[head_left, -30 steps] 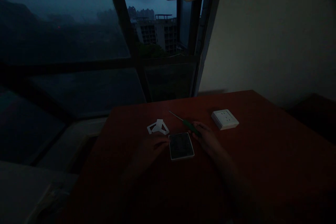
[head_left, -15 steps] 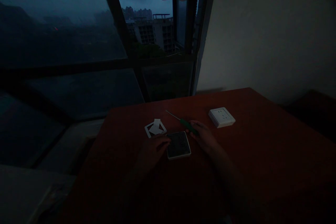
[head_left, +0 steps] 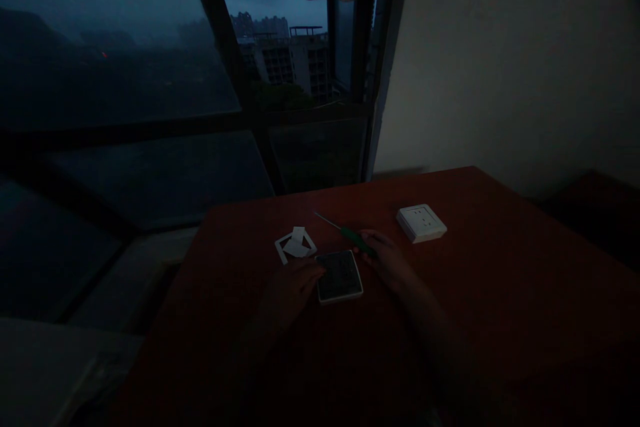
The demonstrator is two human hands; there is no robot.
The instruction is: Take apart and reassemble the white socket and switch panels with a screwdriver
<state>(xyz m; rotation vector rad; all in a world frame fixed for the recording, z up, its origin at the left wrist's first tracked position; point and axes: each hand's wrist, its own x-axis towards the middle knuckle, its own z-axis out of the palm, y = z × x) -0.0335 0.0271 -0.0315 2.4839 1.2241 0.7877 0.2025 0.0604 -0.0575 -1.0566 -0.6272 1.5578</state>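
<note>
A screwdriver (head_left: 354, 237) with a green handle is gripped in my right hand (head_left: 386, 256), its thin shaft pointing to the far left above the table. In front of me lies a square box (head_left: 340, 277) with a white rim and a dark inner face, probably an opened wall socket. My left hand (head_left: 295, 283) is at the box's upper left edge, fingertips pinched together over its dark face; whatever they hold is too dark to make out. Just beyond that hand lie a white square frame (head_left: 280, 251) and a white plate (head_left: 297, 242) resting on it.
A white wall socket (head_left: 423, 223) on its box stands on the right of the reddish table (head_left: 500, 267). Windows (head_left: 150, 173) rise behind the table's far left edge, and a pale wall (head_left: 500, 80) at the right. The room is dim.
The fingers of my left hand have drawn closer together at the box's edge. My right hand keeps the screwdriver almost still; the view has shifted slightly.
</note>
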